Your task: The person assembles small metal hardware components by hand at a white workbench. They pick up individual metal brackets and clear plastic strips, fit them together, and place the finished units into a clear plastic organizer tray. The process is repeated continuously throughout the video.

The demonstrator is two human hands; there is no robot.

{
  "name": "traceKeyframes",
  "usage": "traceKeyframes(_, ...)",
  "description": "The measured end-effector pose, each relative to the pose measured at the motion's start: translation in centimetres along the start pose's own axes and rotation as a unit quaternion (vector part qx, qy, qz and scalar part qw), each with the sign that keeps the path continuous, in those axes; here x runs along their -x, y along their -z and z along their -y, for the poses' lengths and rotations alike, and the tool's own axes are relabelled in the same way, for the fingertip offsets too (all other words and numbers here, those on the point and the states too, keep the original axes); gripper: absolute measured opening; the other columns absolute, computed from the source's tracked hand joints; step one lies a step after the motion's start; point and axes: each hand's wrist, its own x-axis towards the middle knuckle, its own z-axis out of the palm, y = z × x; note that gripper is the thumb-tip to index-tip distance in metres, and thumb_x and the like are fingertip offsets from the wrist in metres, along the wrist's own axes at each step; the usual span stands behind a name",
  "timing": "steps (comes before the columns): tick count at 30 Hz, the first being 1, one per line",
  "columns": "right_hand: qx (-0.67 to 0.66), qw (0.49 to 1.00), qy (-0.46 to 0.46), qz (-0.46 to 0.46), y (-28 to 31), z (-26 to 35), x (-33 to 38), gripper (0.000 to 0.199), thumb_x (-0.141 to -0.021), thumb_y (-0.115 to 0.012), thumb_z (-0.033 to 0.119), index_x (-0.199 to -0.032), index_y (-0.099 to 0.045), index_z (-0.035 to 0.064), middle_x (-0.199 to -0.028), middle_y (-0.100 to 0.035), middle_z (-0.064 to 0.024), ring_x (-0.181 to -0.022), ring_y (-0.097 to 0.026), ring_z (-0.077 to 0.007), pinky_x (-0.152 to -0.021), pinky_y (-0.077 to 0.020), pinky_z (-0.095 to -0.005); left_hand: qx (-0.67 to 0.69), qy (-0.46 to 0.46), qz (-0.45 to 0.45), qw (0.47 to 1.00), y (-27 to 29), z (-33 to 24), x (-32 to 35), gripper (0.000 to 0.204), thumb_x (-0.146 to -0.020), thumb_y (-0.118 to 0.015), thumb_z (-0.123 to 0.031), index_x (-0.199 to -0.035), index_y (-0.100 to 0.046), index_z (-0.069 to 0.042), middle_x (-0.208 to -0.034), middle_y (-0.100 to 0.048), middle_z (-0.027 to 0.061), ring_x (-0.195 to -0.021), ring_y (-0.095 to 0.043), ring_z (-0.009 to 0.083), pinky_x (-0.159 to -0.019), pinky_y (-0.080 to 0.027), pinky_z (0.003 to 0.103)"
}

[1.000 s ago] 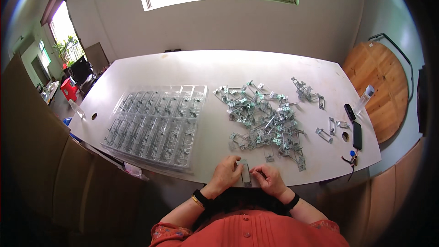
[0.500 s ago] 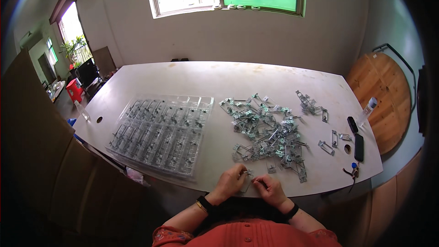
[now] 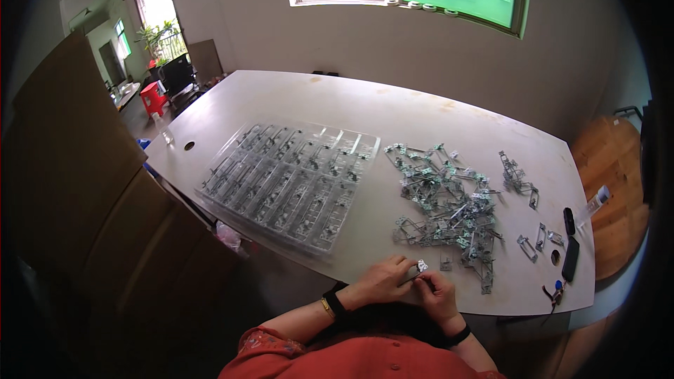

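Note:
At the table's near edge, my left hand (image 3: 382,281) is closed on a small metal bracket (image 3: 421,265) whose shiny perforated plate shows above the fingertips. Close beside it, my right hand (image 3: 439,293) pinches the lower part of the same bracket with thumb and fingers. Most of the bracket is hidden by the fingers. Just beyond my hands lies a heap of similar metal wire-and-plate brackets (image 3: 449,203). To the left sits a clear plastic compartment tray (image 3: 366,149), with metal brackets in most of its slots.
A smaller cluster of brackets (image 3: 516,175) and a few loose ones (image 3: 526,248) lie on the right of the white table (image 3: 281,95). Near the right edge are a black case (image 3: 571,260), pliers (image 3: 554,296) and a clear bottle (image 3: 597,200). Another bottle (image 3: 163,128) stands far left.
The view has turned left, so the table appears shifted right and tilted. Both hands stay together on the bracket, whose bright plate now faces up more plainly.

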Motion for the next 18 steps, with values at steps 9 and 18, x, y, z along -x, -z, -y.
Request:
traceKeyframes(9,-0.032,0.999,-0.007,-0.010,0.0,0.3,0.2,0.011,-0.105,-0.078,0.015,-0.109,-0.076,0.0044,-0.094,-0.079,-0.0122,-0.083,-0.076,-0.0216,-0.075,-0.0580,-0.0348,0.073,0.024,-0.039,0.996,0.0,0.2,0.4,0.051,-0.093,-0.085,-0.017,-0.138,-0.065,-0.003,-0.121,-0.068,0.0207,-0.106,-0.071,0.0418,-0.090,-0.059,0.047)
traceKeyframes(18,-0.103,0.992,-0.072,-0.027,0.4,-0.6,0.0,0.013,-0.114,-0.067,0.017,-0.117,-0.067,0.0045,-0.107,-0.082,-0.0098,-0.083,-0.078,-0.0155,-0.077,-0.0606,-0.0308,0.081,0.057,-0.051,0.994,0.0,2.0,1.0,0.052,-0.090,-0.089,-0.014,-0.134,-0.065,-0.001,-0.116,-0.067,0.0177,-0.087,-0.066,0.0294,-0.077,-0.056,0.040)
